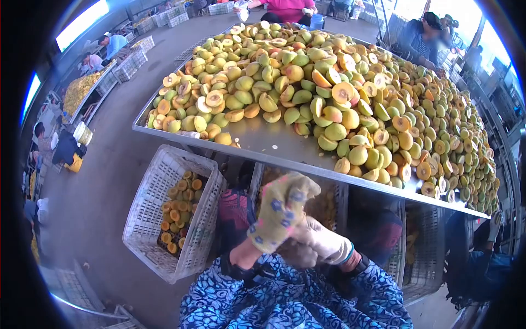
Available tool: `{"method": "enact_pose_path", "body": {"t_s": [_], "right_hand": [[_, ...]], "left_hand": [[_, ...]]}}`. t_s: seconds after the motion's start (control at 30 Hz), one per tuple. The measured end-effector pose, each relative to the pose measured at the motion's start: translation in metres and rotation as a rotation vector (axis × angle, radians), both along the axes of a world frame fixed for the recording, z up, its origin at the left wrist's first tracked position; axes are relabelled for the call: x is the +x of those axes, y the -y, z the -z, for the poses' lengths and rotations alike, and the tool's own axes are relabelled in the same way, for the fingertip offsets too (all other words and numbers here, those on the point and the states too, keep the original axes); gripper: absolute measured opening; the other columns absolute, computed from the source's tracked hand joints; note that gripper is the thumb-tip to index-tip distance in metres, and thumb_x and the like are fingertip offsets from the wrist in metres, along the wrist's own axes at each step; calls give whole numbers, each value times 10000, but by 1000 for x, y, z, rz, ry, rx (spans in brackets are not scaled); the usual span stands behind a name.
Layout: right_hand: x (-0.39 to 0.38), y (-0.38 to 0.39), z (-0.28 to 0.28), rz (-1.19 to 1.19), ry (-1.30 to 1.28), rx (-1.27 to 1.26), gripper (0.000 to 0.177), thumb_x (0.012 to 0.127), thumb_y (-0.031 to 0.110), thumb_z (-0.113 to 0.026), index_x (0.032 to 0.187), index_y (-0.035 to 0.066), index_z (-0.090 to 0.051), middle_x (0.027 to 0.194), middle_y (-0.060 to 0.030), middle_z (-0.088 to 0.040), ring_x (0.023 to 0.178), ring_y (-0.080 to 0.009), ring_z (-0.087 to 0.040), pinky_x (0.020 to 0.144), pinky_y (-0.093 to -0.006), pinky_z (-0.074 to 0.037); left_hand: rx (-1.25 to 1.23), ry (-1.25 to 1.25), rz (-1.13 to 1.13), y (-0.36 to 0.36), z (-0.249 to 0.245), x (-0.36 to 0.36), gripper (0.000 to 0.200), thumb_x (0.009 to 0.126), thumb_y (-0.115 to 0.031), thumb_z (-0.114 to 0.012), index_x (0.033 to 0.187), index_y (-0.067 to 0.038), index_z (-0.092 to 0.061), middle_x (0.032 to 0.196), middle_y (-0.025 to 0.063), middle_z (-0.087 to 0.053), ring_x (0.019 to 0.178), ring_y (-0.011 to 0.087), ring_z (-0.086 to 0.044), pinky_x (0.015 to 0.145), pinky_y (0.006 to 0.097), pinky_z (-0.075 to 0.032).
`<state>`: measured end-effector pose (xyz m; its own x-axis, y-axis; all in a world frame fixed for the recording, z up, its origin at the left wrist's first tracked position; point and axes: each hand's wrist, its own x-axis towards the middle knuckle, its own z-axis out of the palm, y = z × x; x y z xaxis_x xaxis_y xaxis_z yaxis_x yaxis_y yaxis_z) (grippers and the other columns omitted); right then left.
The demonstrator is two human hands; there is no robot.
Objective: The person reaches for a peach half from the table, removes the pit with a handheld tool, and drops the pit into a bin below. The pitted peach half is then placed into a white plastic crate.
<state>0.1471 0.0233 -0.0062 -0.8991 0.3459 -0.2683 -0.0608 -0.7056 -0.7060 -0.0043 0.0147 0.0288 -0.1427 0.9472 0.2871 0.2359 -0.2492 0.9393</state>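
Note:
My left hand (280, 211), in a yellowish glove with a flower print, is raised in front of the metal table's (263, 140) near edge. Its fingers are bent over to the right and pressed together. Against its palm side my right hand (320, 239), in a pale glove with a dark-edged cuff, is closed, and the two gloves touch. Anything between them is hidden. Halved yellow-green fruits with orange flesh, some showing stones, lie heaped on the table beyond my hands; a halved fruit (343, 92) faces cut side up.
Left of my legs stands a white plastic crate (156, 211) partly filled with fruit halves. More crates (424, 247) stand under the table edge. A person in pink (289, 10) sits across the table, another person (419, 41) at the right. Farther left, people work by a second fruit-covered table (82, 93).

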Motion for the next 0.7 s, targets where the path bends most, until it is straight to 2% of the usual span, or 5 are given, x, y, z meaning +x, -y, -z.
{"method": "enact_pose_path", "body": {"t_s": [0.13,0.33,0.37,0.6,0.7], "right_hand": [[0,-5,5,23,-7,33,253,977,287,-602,1010,37,-576,675,37,-526,488,-30,-434,433,-195,-351],[-16,3,21,145,49,562,300,960,303,-611,1103,41,-586,691,32,-536,491,-41,-465,437,-200,-381],[-10,-1,4,-42,132,298,323,952,342,-622,1072,44,-583,684,29,-526,483,-48,-478,430,-202,-393],[-4,-5,3,-108,162,138,263,952,345,-625,1040,110,-550,675,44,-500,489,-53,-478,422,-208,-394],[8,-7,4,-212,28,-123,255,971,348,-621,1078,139,-522,676,45,-485,490,-46,-447,408,-210,-366]], "left_hand": [[-73,346,212,-5,23,-15,521,1010,-456,-521,1156,28,-649,1096,126,-693,1002,185,-662,926,328,-523],[-184,346,-2,13,25,-14,509,1014,-449,-523,954,20,-711,862,91,-705,783,142,-645,716,286,-508],[-172,485,11,11,25,-13,504,1019,-423,-526,857,17,-711,782,68,-696,709,123,-625,659,276,-490],[-94,235,77,0,23,-20,484,1019,-392,-521,809,-1,-714,735,74,-699,667,132,-636,640,281,-492],[-157,208,366,-7,11,-35,529,1007,-426,-517,820,26,-718,754,98,-699,710,167,-659,669,301,-504]]}}
